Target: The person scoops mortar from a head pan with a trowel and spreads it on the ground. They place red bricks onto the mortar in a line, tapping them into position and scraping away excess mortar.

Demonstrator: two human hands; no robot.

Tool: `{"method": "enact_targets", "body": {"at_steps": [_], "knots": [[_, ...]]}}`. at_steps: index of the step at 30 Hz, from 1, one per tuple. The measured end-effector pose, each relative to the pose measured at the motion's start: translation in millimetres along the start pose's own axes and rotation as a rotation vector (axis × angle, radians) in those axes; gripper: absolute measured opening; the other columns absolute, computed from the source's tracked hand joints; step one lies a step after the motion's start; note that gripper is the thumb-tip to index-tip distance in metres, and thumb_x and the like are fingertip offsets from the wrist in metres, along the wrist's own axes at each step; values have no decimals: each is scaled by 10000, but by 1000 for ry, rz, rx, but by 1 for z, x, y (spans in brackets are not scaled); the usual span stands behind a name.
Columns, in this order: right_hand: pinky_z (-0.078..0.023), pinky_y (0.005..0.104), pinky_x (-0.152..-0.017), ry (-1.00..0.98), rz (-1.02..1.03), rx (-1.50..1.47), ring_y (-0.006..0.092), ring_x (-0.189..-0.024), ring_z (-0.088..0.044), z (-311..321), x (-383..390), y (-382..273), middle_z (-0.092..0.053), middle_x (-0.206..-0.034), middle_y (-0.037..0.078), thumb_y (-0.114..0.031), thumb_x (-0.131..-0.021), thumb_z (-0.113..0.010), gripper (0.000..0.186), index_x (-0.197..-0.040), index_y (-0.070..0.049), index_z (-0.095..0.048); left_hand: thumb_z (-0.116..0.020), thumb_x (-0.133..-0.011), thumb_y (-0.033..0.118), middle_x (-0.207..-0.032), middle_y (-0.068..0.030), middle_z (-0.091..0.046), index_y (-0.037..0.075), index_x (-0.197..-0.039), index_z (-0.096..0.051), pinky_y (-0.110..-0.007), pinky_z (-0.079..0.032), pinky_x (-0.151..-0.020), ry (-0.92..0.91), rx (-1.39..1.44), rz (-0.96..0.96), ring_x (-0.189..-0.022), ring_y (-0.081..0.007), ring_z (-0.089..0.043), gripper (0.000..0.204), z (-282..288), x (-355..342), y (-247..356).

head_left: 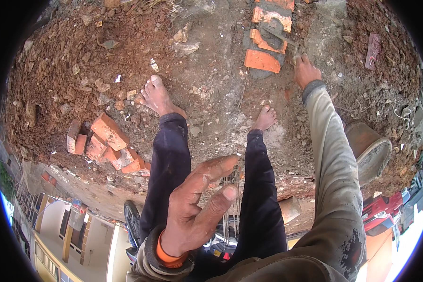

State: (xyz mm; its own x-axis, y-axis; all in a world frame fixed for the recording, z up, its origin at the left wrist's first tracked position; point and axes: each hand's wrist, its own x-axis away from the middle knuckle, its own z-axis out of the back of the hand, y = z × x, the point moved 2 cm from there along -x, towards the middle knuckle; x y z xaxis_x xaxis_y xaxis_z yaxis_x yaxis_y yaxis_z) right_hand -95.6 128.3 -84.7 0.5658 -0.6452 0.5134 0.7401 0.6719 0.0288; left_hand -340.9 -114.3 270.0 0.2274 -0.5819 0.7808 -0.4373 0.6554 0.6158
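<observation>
Two bare hands in view. Right hand (307,70) is stretched far out on a long grey-sleeved arm, down at the line of orange bricks (267,35) set in grey mortar (250,44). It's closed around the handle of a trowel (278,35), whose blade lies across the upper bricks. Fingers themselves are mostly hidden from this angle, so grip detail is unclear.

Left hand (197,211) is close to the camera, open, fingers spread loosely and holding nothing, hovering above the legs. Orange band at its wrist.

Both bare feet are planted on reddish dirt and rubble: left foot (156,96) ahead and to the left, right foot (266,117) just short of the brick line. Dark trousers on both legs.

A loose pile of bricks (103,143) sits to the left, well apart from the laid row. A dirty bucket (369,148) lies tilted on the right, beside the right forearm.

The dirt surface ends at an edge below the feet; buildings and a red vehicle (378,214) show far beneath
</observation>
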Motion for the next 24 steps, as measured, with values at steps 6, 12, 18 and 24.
{"method": "enact_targets", "body": {"at_steps": [6,12,18,24], "knots": [[-536,506,-849,-161,-78,-23,375,-1058,-641,36,-12,1,-520,-1326,152,-169,-885,-563,378,-1245,-62,-520,-596,-927,90,-1262,-222,-579,-107,-1277,-534,-410,-396,-1055,-51,-2,27,-1204,-293,-555,406,2,-3,3],[-525,518,-858,-104,-49,-124,394,-1087,-614,13,39,6,-503,-1352,173,-242,-917,-532,445,-1326,-71,-488,-580,-933,83,-1274,-228,-572,-116,-1276,-528,-426,-389,-1071,-77,10,19,-1215,-306,-553,400,-2,-3,9],[-532,518,-846,-120,-103,-64,400,-1065,-625,10,8,13,-514,-1325,159,-209,-915,-526,433,-1325,-76,-482,-624,-929,94,-1224,-205,-606,-83,-1257,-566,-358,-426,-994,-40,25,-14,-1138,-244,-578,377,-9,-4,0],[-558,489,-817,-117,-125,89,384,-1040,-650,7,-2,22,-544,-1290,168,-112,-883,-543,367,-1243,-50,-520,-599,-933,92,-1252,-226,-583,-103,-1261,-546,-398,-415,-1025,-85,27,17,-1180,-279,-562,385,-14,-6,3]]}}
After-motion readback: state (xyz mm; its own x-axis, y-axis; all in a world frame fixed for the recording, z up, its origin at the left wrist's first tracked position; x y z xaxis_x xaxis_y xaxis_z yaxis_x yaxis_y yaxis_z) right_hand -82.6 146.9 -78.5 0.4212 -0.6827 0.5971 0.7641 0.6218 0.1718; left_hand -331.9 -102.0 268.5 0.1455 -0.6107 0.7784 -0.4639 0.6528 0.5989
